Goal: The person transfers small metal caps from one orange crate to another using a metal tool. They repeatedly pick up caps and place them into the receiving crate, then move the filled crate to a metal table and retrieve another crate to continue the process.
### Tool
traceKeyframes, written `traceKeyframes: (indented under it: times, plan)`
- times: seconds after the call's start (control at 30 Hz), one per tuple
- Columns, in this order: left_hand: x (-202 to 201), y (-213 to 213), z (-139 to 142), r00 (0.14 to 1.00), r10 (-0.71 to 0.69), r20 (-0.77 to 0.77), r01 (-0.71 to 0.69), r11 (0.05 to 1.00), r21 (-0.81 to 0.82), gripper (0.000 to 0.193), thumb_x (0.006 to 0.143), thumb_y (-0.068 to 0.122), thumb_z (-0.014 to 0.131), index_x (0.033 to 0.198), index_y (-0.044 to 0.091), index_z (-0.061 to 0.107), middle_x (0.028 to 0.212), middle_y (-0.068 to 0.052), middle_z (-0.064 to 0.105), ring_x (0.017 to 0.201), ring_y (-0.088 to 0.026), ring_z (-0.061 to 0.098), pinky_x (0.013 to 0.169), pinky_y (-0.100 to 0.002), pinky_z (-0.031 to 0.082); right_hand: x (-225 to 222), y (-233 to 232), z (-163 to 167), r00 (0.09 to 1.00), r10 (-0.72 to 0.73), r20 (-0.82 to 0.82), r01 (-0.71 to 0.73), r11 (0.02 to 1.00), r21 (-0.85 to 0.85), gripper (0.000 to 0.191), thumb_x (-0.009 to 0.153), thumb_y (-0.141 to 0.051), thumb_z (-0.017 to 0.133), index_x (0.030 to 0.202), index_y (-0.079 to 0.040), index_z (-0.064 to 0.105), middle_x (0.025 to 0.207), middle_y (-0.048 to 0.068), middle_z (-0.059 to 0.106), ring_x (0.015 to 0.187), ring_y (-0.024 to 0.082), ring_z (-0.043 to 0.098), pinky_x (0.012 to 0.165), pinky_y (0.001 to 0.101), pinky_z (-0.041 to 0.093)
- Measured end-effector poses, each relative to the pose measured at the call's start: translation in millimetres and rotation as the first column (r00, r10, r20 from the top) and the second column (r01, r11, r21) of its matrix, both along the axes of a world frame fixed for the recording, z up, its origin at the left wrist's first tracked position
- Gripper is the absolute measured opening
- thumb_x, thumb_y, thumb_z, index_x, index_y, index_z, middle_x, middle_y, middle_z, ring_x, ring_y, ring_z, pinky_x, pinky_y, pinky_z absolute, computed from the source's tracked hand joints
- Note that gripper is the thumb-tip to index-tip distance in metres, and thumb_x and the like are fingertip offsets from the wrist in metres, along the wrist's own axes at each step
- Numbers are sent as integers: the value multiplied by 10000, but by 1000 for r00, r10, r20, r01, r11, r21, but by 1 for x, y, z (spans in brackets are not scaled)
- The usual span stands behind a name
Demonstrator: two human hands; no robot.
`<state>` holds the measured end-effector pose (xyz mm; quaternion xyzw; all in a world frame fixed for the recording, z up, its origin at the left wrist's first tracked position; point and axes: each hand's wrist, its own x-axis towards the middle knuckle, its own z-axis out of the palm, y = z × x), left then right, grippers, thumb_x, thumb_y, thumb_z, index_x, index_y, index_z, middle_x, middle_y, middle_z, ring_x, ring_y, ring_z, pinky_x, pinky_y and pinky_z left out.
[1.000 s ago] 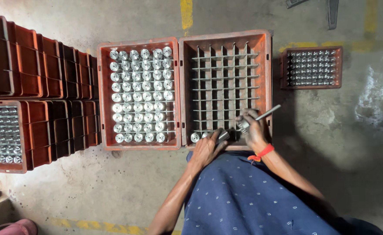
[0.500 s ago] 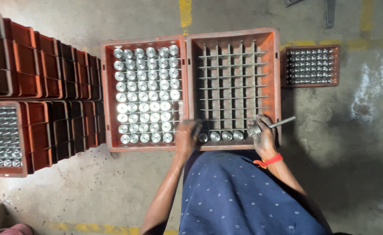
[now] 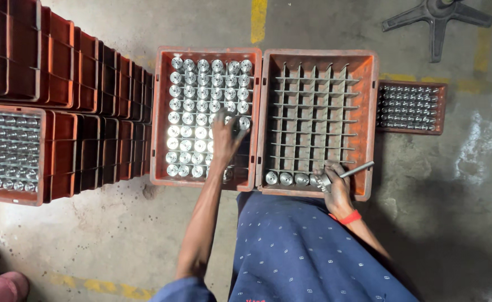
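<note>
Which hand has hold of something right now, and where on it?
The right hand grips a metal rod tool at its lower end. The left hand rests on the metal cylinders; any grip is hidden.

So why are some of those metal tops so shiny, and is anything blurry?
Head view: light glares off the metal parts in the left crate, whitest along the middle rows; the left hand over them looks slightly blurred; the right hand and its rod look sharper; a pale sheen lies on the floor at right.
</note>
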<state>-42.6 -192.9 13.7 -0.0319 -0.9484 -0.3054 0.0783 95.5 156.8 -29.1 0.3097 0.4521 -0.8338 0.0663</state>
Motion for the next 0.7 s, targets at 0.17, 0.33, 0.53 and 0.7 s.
traceKeyframes:
  times: [0.17, 0.33, 0.53, 0.7]
  plan:
    - [48, 19, 31, 993, 117, -2, -64, 562, 824, 498, 793, 302, 894, 1123, 76, 597, 1166, -141, 637, 1095, -276, 635, 1007, -442, 525, 1, 3, 11, 998, 44, 43, -46, 998, 34, 183, 1008, 2, 505, 1172, 5, 587, 909, 148, 648, 891, 244, 696, 864, 361, 587]
    - [77, 102, 28, 843, -85, 531, -369, 627, 686, 318, 880, 253, 862, 922, 11, 662, 749, -127, 671, 673, -302, 645, 634, -406, 529, -21, -19, 39, 994, 108, -19, -108, 994, -4, 188, 981, 4, 549, 1164, -16, 591, 937, 71, 646, 867, 223, 705, 784, 348, 565]
    - [130, 159, 48, 893, -143, 427, -75, 888, 453, 299, 786, 179, 820, 1032, 52, 706, 929, -174, 765, 855, -332, 763, 734, -421, 574, -47, -39, 78, 991, 120, -63, -120, 993, -3, 174, 994, -32, 557, 1161, -56, 596, 821, 90, 662, 806, 169, 682, 756, 305, 567]
    - [129, 182, 58, 835, -213, 508, -12, 915, 404, 454, 750, 234, 844, 1148, 56, 714, 964, -211, 759, 893, -369, 743, 792, -458, 564, -41, -33, 81, 957, 233, -174, -218, 971, 102, 135, 989, -22, 581, 1123, -25, 599, 837, 66, 653, 789, 165, 668, 712, 311, 561]
